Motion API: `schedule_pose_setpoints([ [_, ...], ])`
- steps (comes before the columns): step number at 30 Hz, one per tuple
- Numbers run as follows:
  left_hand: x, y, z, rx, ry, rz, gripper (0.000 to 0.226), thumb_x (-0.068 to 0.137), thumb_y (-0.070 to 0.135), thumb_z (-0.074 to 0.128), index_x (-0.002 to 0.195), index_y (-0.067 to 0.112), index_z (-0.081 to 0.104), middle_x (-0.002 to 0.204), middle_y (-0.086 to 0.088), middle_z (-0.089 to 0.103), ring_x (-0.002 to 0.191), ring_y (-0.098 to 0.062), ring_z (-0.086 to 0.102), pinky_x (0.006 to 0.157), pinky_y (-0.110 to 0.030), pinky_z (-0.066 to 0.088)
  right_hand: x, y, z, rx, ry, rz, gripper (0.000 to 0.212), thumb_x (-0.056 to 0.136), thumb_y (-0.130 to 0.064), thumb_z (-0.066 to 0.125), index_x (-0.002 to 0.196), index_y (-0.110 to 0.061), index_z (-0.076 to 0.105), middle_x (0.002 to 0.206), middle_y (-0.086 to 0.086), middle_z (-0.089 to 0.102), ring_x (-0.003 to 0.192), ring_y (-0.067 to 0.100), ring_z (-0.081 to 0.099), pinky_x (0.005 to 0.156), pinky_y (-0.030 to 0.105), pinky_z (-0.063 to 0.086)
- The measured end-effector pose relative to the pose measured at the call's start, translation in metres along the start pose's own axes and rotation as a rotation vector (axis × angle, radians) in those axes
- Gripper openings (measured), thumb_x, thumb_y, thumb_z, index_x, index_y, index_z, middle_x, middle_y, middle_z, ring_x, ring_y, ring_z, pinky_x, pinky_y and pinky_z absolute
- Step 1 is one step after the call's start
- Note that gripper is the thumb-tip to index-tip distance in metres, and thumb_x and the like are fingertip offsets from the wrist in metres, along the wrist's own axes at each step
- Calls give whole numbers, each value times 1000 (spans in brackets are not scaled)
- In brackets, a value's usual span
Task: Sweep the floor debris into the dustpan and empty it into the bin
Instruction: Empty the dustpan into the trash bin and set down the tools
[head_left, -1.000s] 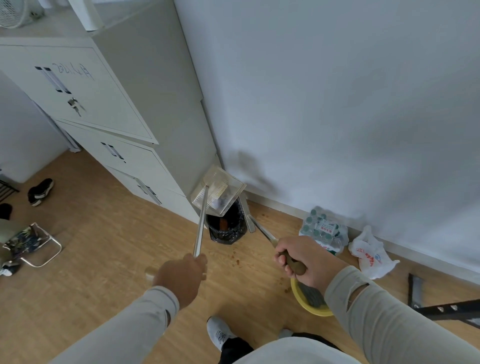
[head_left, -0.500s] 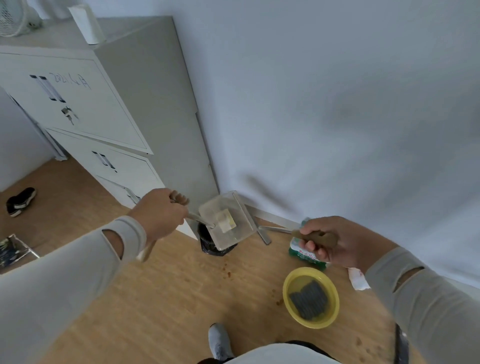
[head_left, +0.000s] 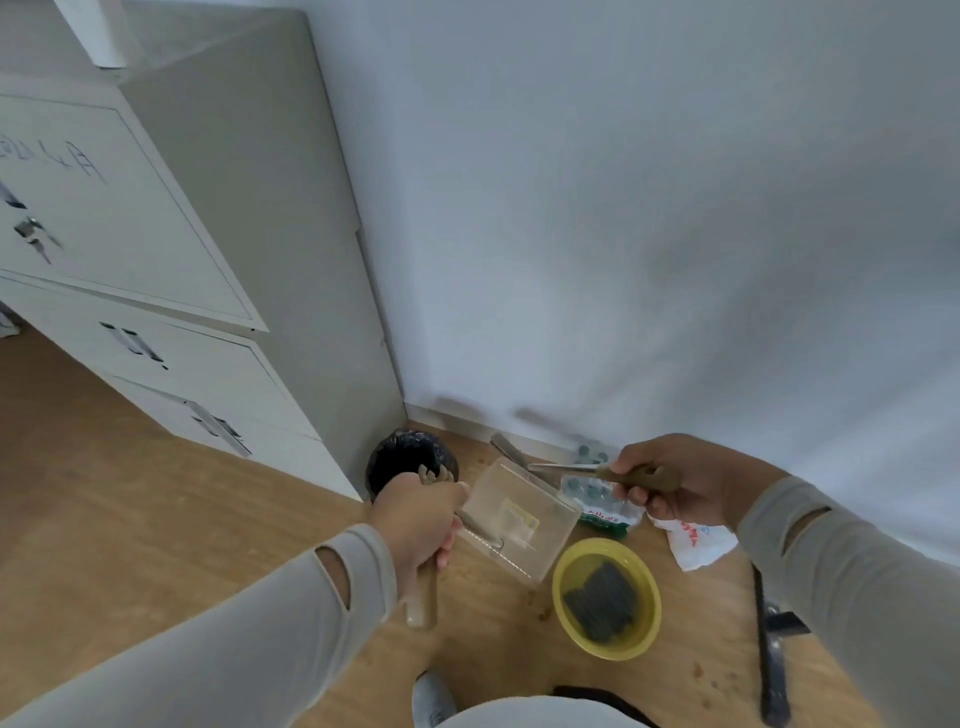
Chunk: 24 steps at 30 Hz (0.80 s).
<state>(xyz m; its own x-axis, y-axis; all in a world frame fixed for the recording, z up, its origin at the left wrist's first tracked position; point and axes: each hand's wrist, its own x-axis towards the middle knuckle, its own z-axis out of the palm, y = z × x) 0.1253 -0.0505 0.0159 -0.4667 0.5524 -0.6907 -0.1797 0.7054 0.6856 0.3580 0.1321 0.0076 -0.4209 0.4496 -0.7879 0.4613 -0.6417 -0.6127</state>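
**Dustpan held beside the bin, brush in the other hand**

The clear plastic dustpan (head_left: 519, 519) hangs above the wooden floor (head_left: 156, 493), just right of the bin (head_left: 402, 460) and not over its mouth. Its tray is tilted, and a pale scrap shows inside it; whether other debris lies there cannot be told through the blur. The left hand (head_left: 421, 519) grips the dustpan's brown handle (head_left: 421, 603), fingers curled tight around it, with the handle's lower end sticking out below the fist.

The bin — small, round, lined with a black bag — stands on the floor in the corner where the grey filing cabinet (head_left: 218, 270) meets the white wall (head_left: 623, 208). The left hand partly overlaps its rim in this view.

The right hand (head_left: 675, 480) clamps its fingers around the brown handle of the brush (head_left: 587, 470), whose metal shaft runs left toward the dustpan's far edge; the head is blurred.

On the floor below the dustpan sits a yellow bowl (head_left: 605, 597) holding something dark. Near the wall lie a shrink-wrapped pack of bottles (head_left: 597, 499) and a white plastic bag (head_left: 696, 540) — both partly hidden by the right hand. Small brown specks dot the floor near the bowl. A grey shoe (head_left: 434, 699) shows at the bottom edge.
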Motion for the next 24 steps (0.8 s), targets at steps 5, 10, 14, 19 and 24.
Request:
schedule_pose_setpoints([
  [5, 45, -15, 33, -112, -22, -97, 16, 92, 10, 56, 101, -2, 59, 55, -10, 53, 37, -20, 41, 47, -29, 39, 31, -8, 23, 8, 22, 44, 28, 92, -7, 64, 116, 6, 58, 79, 19, 65, 50, 15, 54, 37, 21, 44],
  [10, 80, -31, 70, -176, 24, -176, 42, 82, 21, 57, 122, 8, 54, 90, -24, 68, 68, -38, 67, 63, -40, 56, 64, -14, 29, 27, 30, 87, 26, 92, -7, 64, 114, 4, 57, 77, 18, 65, 48, 14, 55, 35, 20, 43],
  [14, 110, -42, 98, -130, 64, -215, 58, 68, 33, 55, 122, 13, 55, 118, -29, 70, 106, -49, 68, 91, -57, 56, 84, -20, 18, 10, 21, 130, 28, 91, -8, 65, 115, 3, 55, 77, 17, 66, 48, 13, 56, 35, 20, 43],
  [19, 124, -30, 118, -151, 115, -280, 47, 75, 30, 58, 117, 11, 55, 104, -27, 71, 78, -41, 72, 65, -44, 63, 99, -24, -3, 40, 13, 153, 28, 92, -8, 65, 115, 0, 52, 77, 17, 66, 47, 13, 56, 35, 19, 43],
  [24, 148, -28, 142, -203, 135, -297, 31, 88, 21, 56, 116, 10, 52, 83, -19, 63, 43, -22, 50, 42, -24, 42, 119, -28, -19, 53, -12, 173, 24, 92, -9, 65, 111, -3, 53, 78, 17, 65, 47, 12, 56, 36, 18, 43],
])
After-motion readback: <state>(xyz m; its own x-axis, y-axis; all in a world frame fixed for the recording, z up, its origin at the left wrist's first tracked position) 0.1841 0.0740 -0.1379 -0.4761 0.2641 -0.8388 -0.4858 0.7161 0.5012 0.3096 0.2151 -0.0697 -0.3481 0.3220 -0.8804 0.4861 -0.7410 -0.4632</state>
